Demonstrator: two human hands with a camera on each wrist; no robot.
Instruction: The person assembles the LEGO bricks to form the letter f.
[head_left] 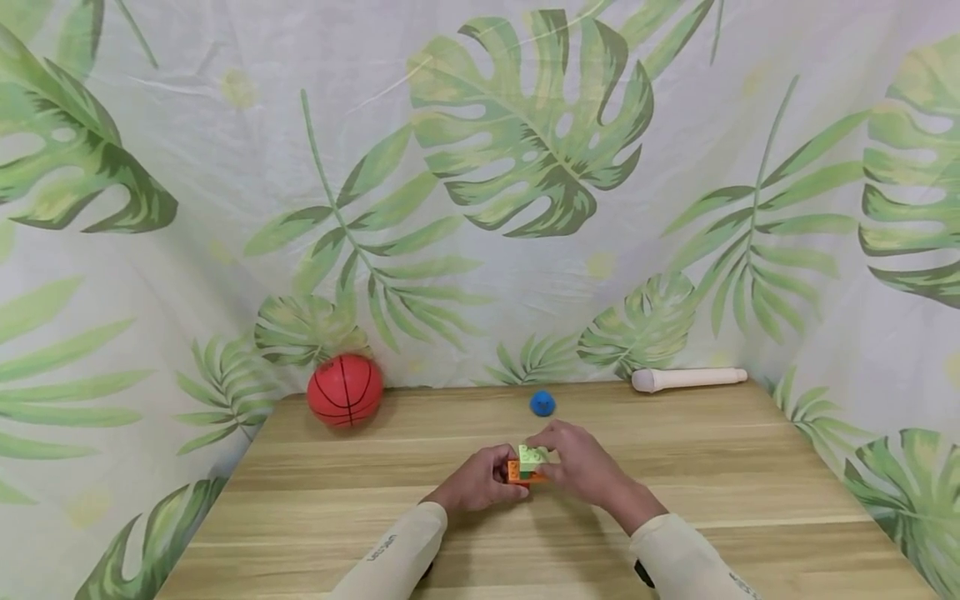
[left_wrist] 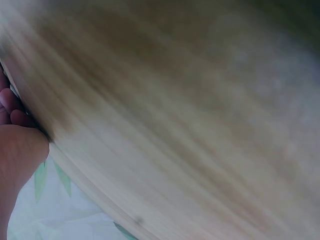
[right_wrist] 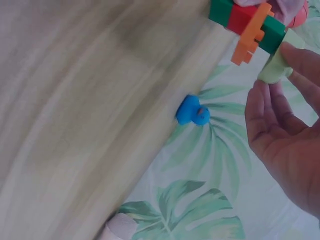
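Note:
Both hands meet over the table around a stack of toy building bricks. My left hand (head_left: 480, 479) holds the stack from its left side; in the left wrist view only part of the left hand (left_wrist: 22, 150) shows at the edge. The stack has a dark green brick (right_wrist: 220, 11), a red brick (right_wrist: 241, 19), a crosswise orange brick (right_wrist: 250, 36) and another green brick (right_wrist: 271, 36). At its top end, a light green brick (head_left: 530, 457) is pinched between the thumb and fingers of my right hand (head_left: 581, 467). The light green brick appears to touch the green one.
Behind the hands sits a small blue toy duck (head_left: 542, 404). A red toy basketball (head_left: 345, 390) stands at the back left of the wooden table (head_left: 315, 517). At the back right lies a pale toy microphone (head_left: 690, 379). A leaf-printed curtain (head_left: 525, 275) hangs behind the table.

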